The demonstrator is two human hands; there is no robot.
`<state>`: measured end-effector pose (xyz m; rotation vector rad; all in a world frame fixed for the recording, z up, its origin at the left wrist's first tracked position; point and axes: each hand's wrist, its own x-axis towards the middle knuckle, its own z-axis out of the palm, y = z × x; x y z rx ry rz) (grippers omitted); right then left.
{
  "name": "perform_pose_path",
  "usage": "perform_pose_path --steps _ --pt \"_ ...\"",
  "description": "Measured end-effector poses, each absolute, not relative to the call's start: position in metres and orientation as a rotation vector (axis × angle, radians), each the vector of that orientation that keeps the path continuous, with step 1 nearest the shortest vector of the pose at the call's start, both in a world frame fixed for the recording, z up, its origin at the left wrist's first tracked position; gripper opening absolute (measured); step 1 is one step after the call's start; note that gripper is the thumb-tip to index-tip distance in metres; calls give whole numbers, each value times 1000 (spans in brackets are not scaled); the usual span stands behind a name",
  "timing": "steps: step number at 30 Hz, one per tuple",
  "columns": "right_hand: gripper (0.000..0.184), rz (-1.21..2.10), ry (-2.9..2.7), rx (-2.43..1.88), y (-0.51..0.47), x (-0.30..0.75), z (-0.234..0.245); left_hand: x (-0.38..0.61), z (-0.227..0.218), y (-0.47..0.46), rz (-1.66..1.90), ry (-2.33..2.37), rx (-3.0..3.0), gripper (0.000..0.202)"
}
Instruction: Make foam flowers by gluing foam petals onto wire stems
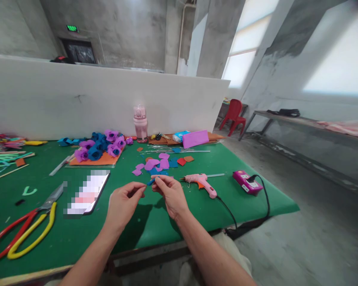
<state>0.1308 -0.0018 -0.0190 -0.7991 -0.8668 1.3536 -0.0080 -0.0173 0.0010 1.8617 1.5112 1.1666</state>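
Note:
My left hand (pixel 123 202) and my right hand (pixel 168 192) meet above the green table (pixel 155 226), both pinched on a small blue foam piece (pixel 150 182) held between their fingertips. Just beyond lie loose purple and blue foam petals (pixel 155 163). A pink glue gun (pixel 201 182) rests on the table right of my right hand. A phone (pixel 88 190) lies left of my left hand.
Scissors with red and yellow handles (pixel 24 230) lie at the left front. Finished purple and blue foam flowers (pixel 100 147) sit on an orange sheet. A pink bottle (pixel 140 123), a magenta power block (pixel 247 182) with a black cable, and a red chair (pixel 234 115) are farther off.

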Motion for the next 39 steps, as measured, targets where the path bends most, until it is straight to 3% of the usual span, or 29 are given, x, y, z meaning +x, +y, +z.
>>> perform_pose_path --steps 27,39 --pt "17 1251 -725 -759 -13 102 -26 1 -8 -26 1389 1647 2160 17" --pt "15 1234 -727 -757 -10 104 -25 2 -4 -24 1199 1616 1967 16"
